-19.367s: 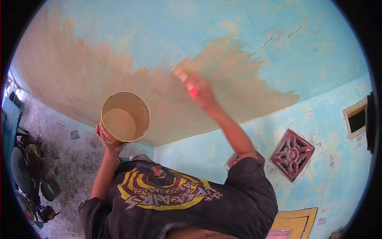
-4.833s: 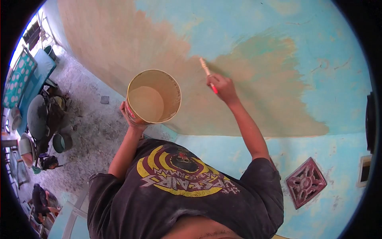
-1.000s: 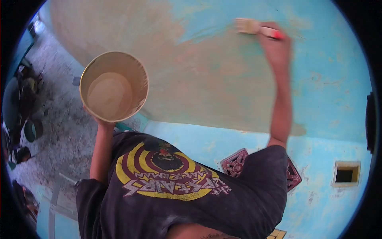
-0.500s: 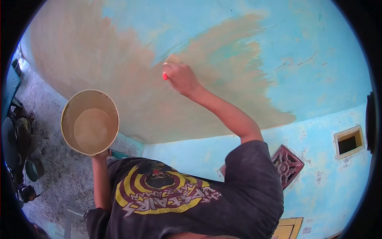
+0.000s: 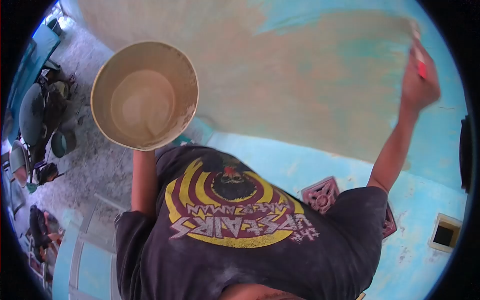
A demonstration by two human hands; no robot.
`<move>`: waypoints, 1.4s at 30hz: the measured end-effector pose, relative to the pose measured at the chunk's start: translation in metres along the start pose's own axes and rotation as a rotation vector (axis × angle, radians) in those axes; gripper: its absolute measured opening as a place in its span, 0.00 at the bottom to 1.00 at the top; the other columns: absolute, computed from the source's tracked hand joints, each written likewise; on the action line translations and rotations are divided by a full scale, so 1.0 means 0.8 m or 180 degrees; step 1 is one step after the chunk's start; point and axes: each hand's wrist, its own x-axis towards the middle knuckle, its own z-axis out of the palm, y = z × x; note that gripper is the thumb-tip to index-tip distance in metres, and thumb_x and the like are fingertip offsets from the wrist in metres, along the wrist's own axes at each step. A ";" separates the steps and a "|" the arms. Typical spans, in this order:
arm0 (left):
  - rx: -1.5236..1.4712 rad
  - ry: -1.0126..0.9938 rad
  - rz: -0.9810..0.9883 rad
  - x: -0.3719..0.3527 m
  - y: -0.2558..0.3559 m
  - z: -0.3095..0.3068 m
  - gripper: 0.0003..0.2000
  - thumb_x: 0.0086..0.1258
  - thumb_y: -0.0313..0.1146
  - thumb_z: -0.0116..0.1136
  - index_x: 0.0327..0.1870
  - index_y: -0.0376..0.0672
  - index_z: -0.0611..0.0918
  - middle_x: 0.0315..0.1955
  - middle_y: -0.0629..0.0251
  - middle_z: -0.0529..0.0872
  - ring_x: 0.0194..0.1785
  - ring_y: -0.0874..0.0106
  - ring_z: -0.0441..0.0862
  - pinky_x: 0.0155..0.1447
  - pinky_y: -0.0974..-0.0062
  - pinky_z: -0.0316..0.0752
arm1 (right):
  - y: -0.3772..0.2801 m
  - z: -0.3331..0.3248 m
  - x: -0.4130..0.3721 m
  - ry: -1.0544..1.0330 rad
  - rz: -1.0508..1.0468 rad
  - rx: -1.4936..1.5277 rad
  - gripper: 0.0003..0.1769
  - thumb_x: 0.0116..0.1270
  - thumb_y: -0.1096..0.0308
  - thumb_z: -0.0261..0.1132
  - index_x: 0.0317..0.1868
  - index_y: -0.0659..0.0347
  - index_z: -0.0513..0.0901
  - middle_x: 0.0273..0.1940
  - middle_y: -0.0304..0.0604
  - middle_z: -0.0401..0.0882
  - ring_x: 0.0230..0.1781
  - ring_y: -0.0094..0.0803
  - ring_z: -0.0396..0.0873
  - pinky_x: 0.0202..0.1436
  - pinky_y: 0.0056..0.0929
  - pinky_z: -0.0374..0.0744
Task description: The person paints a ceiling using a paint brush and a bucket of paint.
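My right hand [image 5: 420, 87] is closed around a paintbrush [image 5: 421, 69] with a red handle, at the far right. The brush tip, blurred by motion, meets the wall [image 5: 320, 85] at the upper end of a broad tan coat over turquoise paint. At the left, a round bucket [image 5: 105, 115] holds tan liquid paint [image 5: 142, 105] in its lower part. My left wrist [image 5: 143, 157] comes up under the bucket's near side and bears it; the fingers are hidden behind it. The bucket is tilted a little, its mouth facing me.
A grey, stained floor [image 5: 102, 145] lies to the left, with a basin [image 5: 62, 144] and assorted clutter along its edge. A metal-framed item [image 5: 95, 250] stands at lower left. A dark red vent block [image 5: 321, 195] and a square opening [image 5: 445, 234] are set in the light-blue wall.
My right hand has swept the brush far to the right along the wall, and tan paint reaches further right. The view has shifted; the bucket looks larger and higher.
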 end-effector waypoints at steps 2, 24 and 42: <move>0.0068 -0.0013 0.0029 -0.001 0.009 0.001 0.43 0.69 0.69 0.51 0.79 0.50 0.62 0.74 0.53 0.67 0.72 0.47 0.70 0.69 0.38 0.72 | -0.066 0.057 -0.055 -0.0410 -0.0344 -0.0477 0.06 0.71 0.58 0.66 0.38 0.47 0.87 0.29 0.38 0.84 0.26 0.42 0.83 0.26 0.38 0.78; 0.0457 -0.0455 0.0302 -0.030 0.038 0.016 0.45 0.68 0.69 0.55 0.80 0.49 0.60 0.75 0.50 0.66 0.72 0.45 0.70 0.67 0.35 0.73 | -0.023 -0.009 0.080 -0.0617 0.0973 -0.0800 0.25 0.80 0.45 0.54 0.69 0.47 0.78 0.56 0.38 0.85 0.56 0.36 0.84 0.55 0.33 0.80; 0.0084 -0.0243 0.0605 -0.034 -0.001 0.019 0.48 0.68 0.71 0.52 0.81 0.47 0.57 0.77 0.47 0.62 0.76 0.42 0.65 0.69 0.32 0.71 | 0.021 -0.051 0.133 0.0348 0.0567 -0.0150 0.10 0.74 0.55 0.67 0.50 0.46 0.89 0.39 0.46 0.88 0.38 0.47 0.86 0.42 0.33 0.82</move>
